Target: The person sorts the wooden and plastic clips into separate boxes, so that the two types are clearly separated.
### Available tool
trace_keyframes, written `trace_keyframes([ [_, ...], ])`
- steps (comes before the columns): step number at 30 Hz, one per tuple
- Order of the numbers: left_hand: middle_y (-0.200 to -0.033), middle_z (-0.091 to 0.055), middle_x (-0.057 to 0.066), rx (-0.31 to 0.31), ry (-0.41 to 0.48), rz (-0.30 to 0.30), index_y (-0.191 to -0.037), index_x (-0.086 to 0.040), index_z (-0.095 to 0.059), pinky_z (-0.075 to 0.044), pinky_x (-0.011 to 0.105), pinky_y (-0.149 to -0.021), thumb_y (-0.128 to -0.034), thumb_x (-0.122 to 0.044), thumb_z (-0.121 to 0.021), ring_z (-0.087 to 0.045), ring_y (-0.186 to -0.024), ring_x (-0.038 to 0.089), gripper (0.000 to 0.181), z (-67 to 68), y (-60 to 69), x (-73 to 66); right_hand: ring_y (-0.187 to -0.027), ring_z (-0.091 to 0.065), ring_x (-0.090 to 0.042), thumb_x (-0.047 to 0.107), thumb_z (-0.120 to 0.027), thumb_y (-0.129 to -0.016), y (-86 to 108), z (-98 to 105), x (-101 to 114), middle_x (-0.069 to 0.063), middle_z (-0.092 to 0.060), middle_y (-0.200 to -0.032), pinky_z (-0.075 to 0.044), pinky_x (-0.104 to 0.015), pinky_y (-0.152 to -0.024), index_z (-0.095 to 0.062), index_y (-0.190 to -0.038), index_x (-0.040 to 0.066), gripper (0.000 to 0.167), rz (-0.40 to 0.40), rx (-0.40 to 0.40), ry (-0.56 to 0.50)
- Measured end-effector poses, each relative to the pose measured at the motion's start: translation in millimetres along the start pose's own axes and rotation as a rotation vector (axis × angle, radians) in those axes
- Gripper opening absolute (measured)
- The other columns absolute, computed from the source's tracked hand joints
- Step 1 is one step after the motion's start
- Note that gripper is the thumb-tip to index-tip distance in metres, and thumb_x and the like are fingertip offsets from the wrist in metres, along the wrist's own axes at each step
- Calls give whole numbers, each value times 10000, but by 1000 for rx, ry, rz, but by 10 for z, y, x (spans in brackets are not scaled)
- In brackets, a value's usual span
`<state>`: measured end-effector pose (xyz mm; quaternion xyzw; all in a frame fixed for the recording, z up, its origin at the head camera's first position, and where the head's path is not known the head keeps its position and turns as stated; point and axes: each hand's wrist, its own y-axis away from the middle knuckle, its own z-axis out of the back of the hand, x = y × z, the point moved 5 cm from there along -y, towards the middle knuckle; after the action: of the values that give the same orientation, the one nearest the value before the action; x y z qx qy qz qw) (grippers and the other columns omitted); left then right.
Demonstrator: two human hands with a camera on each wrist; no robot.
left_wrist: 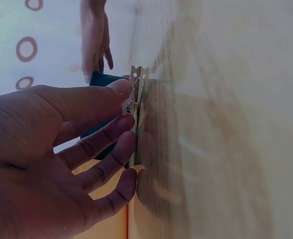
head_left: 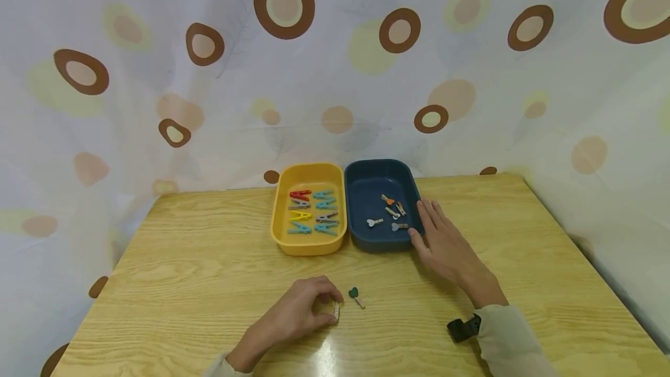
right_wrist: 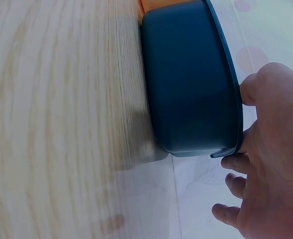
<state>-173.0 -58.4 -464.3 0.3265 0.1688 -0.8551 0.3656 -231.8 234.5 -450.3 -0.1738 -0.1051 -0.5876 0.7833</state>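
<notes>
Between thumb and fingertips, my left hand point(head_left: 300, 310) pinches a small wooden clothespin point(head_left: 337, 311) at the table surface. The left wrist view shows this clothespin point(left_wrist: 135, 89) upright, its lower part partly hidden by fingers. Just right of it lies another wooden clothespin with a dark green heart point(head_left: 354, 294). My right hand point(head_left: 447, 246) rests at the near right corner of a dark blue tray point(head_left: 379, 244), fingers extended along its rim. Inside that tray are several small wooden clothespins, among them one with a white heart point(head_left: 371, 223) and one with a grey-blue heart point(head_left: 396, 227).
Left of the blue tray, side by side with it, stands a yellow tray point(head_left: 309, 249) with several plastic clothespins in two columns, including a red clothespin point(head_left: 300, 195) and a yellow clothespin point(head_left: 300, 215). Behind the wooden table point(head_left: 199, 260) hangs a patterned cloth point(head_left: 335, 74).
</notes>
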Motion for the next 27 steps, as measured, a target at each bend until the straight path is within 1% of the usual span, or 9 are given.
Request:
trace_keyframes([
  [8,-1024,-698,-55,-28,36,3,-1043,-109,-764,-545,254,-824,-840,-89,-855,-628,-910,74,223,25,-3,-5,-1552,-60,-443,388,-376,-1113,-1,-1,2,-252,-105,-1686,-160,-606,-1215,-142,-1613,-70,717,4,0,1],
  [11,-1030,-702,-76,-37,42,15,-1040,-119,-771,-543,241,-818,-842,-101,-857,-625,-902,46,216,37,-13,1,-1553,-61,-437,390,-373,-1113,-7,-3,-4,-251,-108,-1686,-165,-608,-1214,-144,-1613,-68,716,4,-4,8],
  [14,-1030,-703,-95,-44,45,15,-1041,-129,-775,-541,232,-812,-843,-104,-856,-619,-893,24,216,49,-25,0,-1553,-67,-436,395,-373,-1112,-10,-6,-10,-256,-119,-1684,-171,-609,-1213,-148,-1614,-66,718,4,-9,14],
  [18,-1035,-713,-90,-58,66,0,-1048,-136,-773,-549,255,-805,-863,-100,-839,-638,-894,49,199,80,-50,-19,-1552,-70,-438,397,-375,-1111,-10,-6,-10,-257,-119,-1683,-174,-612,-1211,-151,-1613,-66,719,4,-10,16],
  [21,-1033,-720,-97,-77,79,0,-1055,-143,-775,-551,270,-775,-882,-125,-827,-652,-896,66,182,111,-68,-37,-1554,-64,-434,397,-373,-1112,-7,-9,-10,-249,-108,-1687,-172,-616,-1210,-148,-1615,-63,718,3,-6,22],
  [25,-1031,-724,-99,-114,84,-7,-1073,-132,-777,-549,285,-737,-893,-144,-820,-668,-907,98,185,166,-103,-81,-1555,-69,-430,406,-367,-1112,-5,-10,-10,-239,-108,-1690,-173,-629,-1204,-152,-1618,-55,717,2,-7,40],
  [27,-1041,-724,-87,-132,89,-9,-1087,-124,-774,-549,302,-741,-901,-142,-813,-675,-922,128,191,195,-129,-108,-1555,-73,-430,410,-363,-1112,-3,-4,-11,-236,-110,-1691,-176,-638,-1200,-156,-1618,-52,716,2,-8,51],
])
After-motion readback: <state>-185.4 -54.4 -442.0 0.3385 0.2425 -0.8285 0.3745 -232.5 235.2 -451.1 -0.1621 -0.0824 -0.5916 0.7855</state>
